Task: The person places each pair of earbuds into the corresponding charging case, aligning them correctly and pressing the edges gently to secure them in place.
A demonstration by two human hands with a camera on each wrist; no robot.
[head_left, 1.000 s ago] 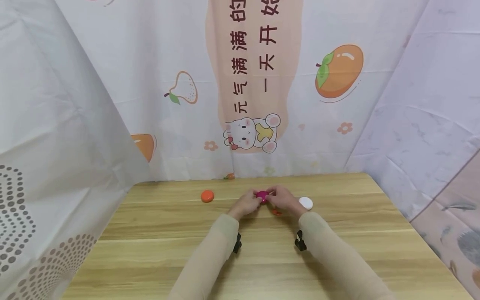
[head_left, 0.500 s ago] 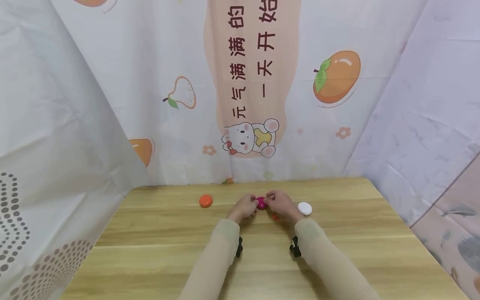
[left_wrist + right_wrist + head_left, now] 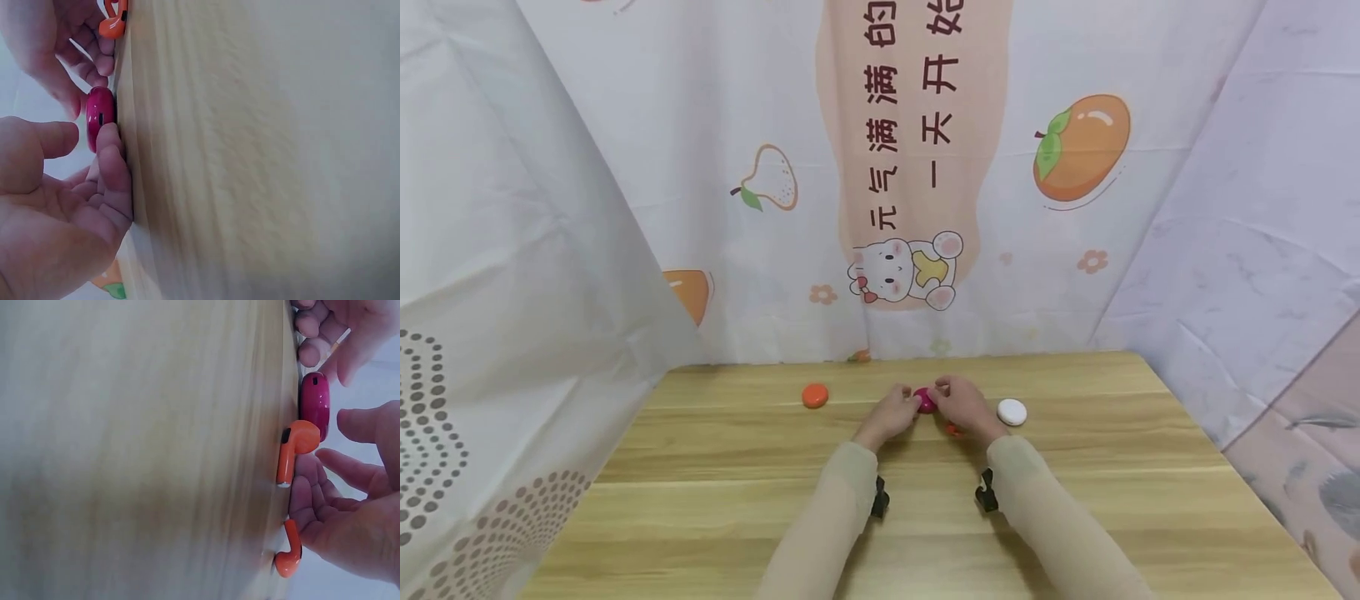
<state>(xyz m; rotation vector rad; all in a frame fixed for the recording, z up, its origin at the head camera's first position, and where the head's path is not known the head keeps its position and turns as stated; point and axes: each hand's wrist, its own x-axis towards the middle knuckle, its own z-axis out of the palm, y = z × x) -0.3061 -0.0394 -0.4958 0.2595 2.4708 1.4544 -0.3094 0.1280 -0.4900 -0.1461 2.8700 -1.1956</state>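
A magenta earbud charging case [image 3: 926, 401] lies on the table between both hands, its lid closed. In the left wrist view this case [image 3: 100, 117] shows a small dark port on its side. My left hand [image 3: 892, 415] holds its left side, fingers curled at the edge and thumb close to the top. On the opposite side, my right hand [image 3: 966, 408] grips it the same way; exact thumb contact is hard to tell. Beside the right hand sits an orange earbud [image 3: 299, 440], stem and bud visible. A second orange earbud [image 3: 289, 556] lies nearby.
An orange round case [image 3: 815, 396] stands left of the hands, and a white round case [image 3: 1012, 412] sits right of the right wrist. The wood-grain table [image 3: 940, 533] ends at a printed curtain [image 3: 760, 275] behind. Black wrist mounts [image 3: 880, 497] hang under the sleeves.
The head view tilts slightly and back. Both hands stay at the magenta case with small finger shifts; the right forearm moves slightly inward. The case stays closed.
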